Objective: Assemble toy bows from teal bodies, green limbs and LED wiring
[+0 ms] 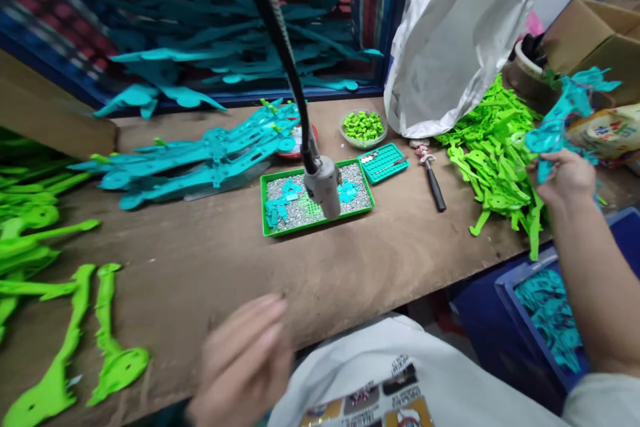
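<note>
My right hand (pixel 563 177) is raised at the right edge of the bench, closed around a bunch of teal plastic parts (pixel 565 113) just above a heap of bright green plastic parts (pixel 495 160). My left hand (pixel 245 363) hovers low over the near edge of the wooden bench (pixel 210 267), blurred, fingers stretched out and holding nothing. A green tray (pixel 315 197) of small silver bits and teal pieces sits mid-bench under a hanging tool head (pixel 324 187) on a black hose.
Long teal parts (pixel 200 160) lie behind the tray, green parts (pixel 55 320) at the left. A bowl of green pieces (pixel 363 127), a small teal tray (pixel 384 161), a hammer (pixel 433 180), a white bag (pixel 450 33), cardboard boxes (pixel 595 33), and a blue crate of teal parts (pixel 550 320) are nearby.
</note>
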`<move>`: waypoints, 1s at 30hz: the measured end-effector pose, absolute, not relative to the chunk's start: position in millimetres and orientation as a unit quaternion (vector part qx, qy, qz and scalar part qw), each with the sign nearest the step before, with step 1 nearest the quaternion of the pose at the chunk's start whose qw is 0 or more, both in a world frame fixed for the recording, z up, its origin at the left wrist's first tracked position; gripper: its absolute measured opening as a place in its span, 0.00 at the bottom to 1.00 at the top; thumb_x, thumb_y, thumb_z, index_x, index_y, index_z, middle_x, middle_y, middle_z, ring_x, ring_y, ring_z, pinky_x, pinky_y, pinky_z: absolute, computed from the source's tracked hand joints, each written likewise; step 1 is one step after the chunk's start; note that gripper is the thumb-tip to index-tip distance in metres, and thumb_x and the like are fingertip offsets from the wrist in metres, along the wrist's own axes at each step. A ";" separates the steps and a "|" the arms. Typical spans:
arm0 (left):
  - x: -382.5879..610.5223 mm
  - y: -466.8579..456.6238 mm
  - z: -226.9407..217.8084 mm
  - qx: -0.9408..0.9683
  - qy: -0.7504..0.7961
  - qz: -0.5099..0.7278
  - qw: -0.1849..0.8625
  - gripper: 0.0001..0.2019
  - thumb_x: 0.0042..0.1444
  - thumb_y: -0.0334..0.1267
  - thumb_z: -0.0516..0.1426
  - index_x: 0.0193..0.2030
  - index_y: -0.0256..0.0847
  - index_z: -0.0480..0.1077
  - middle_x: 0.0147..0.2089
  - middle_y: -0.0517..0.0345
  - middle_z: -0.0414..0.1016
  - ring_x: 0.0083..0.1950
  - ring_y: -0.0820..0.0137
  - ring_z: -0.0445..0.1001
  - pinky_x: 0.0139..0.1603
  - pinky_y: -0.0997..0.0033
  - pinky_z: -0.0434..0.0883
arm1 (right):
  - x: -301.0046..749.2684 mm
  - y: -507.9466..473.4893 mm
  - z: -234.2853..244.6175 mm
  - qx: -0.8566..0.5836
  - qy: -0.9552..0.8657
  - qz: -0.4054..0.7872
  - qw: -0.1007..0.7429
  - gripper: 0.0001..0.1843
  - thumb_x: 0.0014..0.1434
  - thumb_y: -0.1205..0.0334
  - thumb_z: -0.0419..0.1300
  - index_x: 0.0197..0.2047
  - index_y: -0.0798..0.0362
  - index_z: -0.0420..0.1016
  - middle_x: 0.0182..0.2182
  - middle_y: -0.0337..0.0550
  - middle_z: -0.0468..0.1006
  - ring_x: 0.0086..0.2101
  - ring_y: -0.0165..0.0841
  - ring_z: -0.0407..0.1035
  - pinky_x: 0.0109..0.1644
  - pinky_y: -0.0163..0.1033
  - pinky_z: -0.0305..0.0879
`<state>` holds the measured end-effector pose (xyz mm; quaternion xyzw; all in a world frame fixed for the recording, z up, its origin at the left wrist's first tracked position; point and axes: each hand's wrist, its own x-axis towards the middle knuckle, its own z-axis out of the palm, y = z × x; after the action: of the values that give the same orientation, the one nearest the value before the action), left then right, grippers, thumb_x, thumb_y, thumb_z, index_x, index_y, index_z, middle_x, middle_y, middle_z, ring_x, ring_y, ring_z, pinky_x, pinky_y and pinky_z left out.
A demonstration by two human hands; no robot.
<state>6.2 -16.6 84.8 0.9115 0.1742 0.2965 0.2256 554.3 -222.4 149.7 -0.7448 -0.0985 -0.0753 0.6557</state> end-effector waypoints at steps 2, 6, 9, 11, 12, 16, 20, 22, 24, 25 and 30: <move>52.9 -29.4 85.9 0.887 0.105 0.369 0.256 0.35 0.59 0.27 0.59 0.70 0.61 0.59 0.55 0.55 0.79 0.59 0.57 0.77 0.56 0.44 0.77 | 495.2 -218.5 139.3 -0.698 -0.082 0.047 0.709 0.12 0.46 0.80 0.60 0.24 0.52 0.67 0.22 0.36 0.72 0.21 0.27 0.67 0.29 0.40 0.65; 134.2 -48.3 98.9 0.858 0.115 0.325 0.380 0.37 0.66 0.39 0.58 0.77 0.49 0.44 0.71 0.41 0.64 0.73 0.53 0.62 0.69 0.42 0.67 | 340.6 -207.5 100.3 -0.649 -0.122 0.218 0.718 0.17 0.48 0.68 0.70 0.40 0.50 0.72 0.36 0.39 0.79 0.31 0.31 0.74 0.33 0.37 0.71; 149.5 -47.7 97.4 0.860 0.145 0.198 0.447 0.44 0.61 0.51 0.62 0.77 0.43 0.45 0.71 0.34 0.63 0.70 0.46 0.64 0.67 0.40 0.66 | 242.1 -195.0 70.8 -0.641 -0.151 0.306 0.688 0.18 0.56 0.61 0.67 0.47 0.47 0.67 0.41 0.42 0.79 0.37 0.35 0.77 0.39 0.41 0.76; 135.9 -39.8 90.1 0.833 0.159 0.125 0.516 0.36 0.62 0.51 0.61 0.72 0.43 0.56 0.63 0.40 0.73 0.60 0.51 0.74 0.59 0.49 0.72 | 200.8 -187.2 58.9 -0.628 -0.135 0.349 0.683 0.19 0.58 0.56 0.66 0.49 0.47 0.65 0.44 0.44 0.79 0.42 0.36 0.77 0.44 0.43 0.77; 123.8 -33.6 85.6 0.808 0.167 0.098 0.556 0.29 0.64 0.50 0.59 0.68 0.44 0.62 0.58 0.45 0.76 0.54 0.56 0.77 0.54 0.55 0.74 | 187.9 -184.5 56.5 -0.618 -0.137 0.371 0.679 0.21 0.57 0.54 0.67 0.49 0.47 0.64 0.44 0.44 0.79 0.43 0.36 0.77 0.45 0.43 0.77; 60.9 2.1 69.9 0.689 0.221 -0.017 0.690 0.22 0.63 0.53 0.60 0.59 0.43 0.68 0.42 0.58 0.78 0.36 0.70 0.74 0.35 0.72 0.71 | 175.1 -185.2 71.0 -0.590 -0.259 0.532 0.550 0.17 0.62 0.48 0.65 0.47 0.49 0.70 0.37 0.40 0.78 0.35 0.32 0.74 0.39 0.37 0.73; 9.1 37.8 59.8 0.647 0.301 -0.080 0.696 0.26 0.60 0.54 0.62 0.61 0.44 0.67 0.40 0.61 0.78 0.33 0.71 0.72 0.33 0.74 0.68 | 196.4 -189.9 94.1 -0.618 -0.421 0.551 0.371 0.12 0.64 0.51 0.63 0.42 0.51 0.78 0.31 0.38 0.78 0.31 0.29 0.71 0.36 0.34 0.67; -6.8 50.9 53.1 0.677 0.320 -0.072 0.659 0.26 0.61 0.55 0.61 0.61 0.45 0.68 0.44 0.59 0.79 0.37 0.69 0.74 0.36 0.73 0.70 | 219.7 -185.0 95.7 -0.644 -0.441 0.496 0.381 0.11 0.65 0.53 0.62 0.42 0.51 0.78 0.32 0.39 0.79 0.32 0.29 0.72 0.36 0.34 0.68; -18.9 61.1 44.2 0.738 0.326 -0.053 0.589 0.26 0.62 0.56 0.60 0.62 0.45 0.69 0.47 0.57 0.79 0.40 0.67 0.75 0.40 0.71 0.71 | 256.7 -172.2 90.3 -0.680 -0.435 0.411 0.424 0.11 0.65 0.54 0.61 0.43 0.52 0.78 0.34 0.41 0.80 0.33 0.31 0.74 0.38 0.36 0.70; -24.3 65.3 39.5 0.772 0.328 -0.047 0.542 0.26 0.62 0.56 0.59 0.62 0.45 0.69 0.46 0.57 0.79 0.39 0.67 0.75 0.40 0.70 0.71 | 280.4 -162.7 86.2 -0.697 -0.434 0.360 0.443 0.11 0.65 0.54 0.61 0.44 0.52 0.78 0.35 0.42 0.81 0.35 0.32 0.75 0.39 0.37 0.72; -37.7 67.6 27.7 0.911 0.304 0.020 0.277 0.26 0.63 0.58 0.58 0.62 0.47 0.71 0.53 0.51 0.77 0.51 0.58 0.75 0.54 0.59 0.71 | 409.6 -91.0 67.2 -0.789 -0.444 0.067 0.419 0.09 0.62 0.58 0.60 0.43 0.52 0.78 0.37 0.45 0.83 0.35 0.36 0.77 0.43 0.41 0.73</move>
<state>-37.7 67.6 27.7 0.9113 0.3044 0.0200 0.2766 409.6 -91.0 67.2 -0.7889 -0.4445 0.0671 0.4190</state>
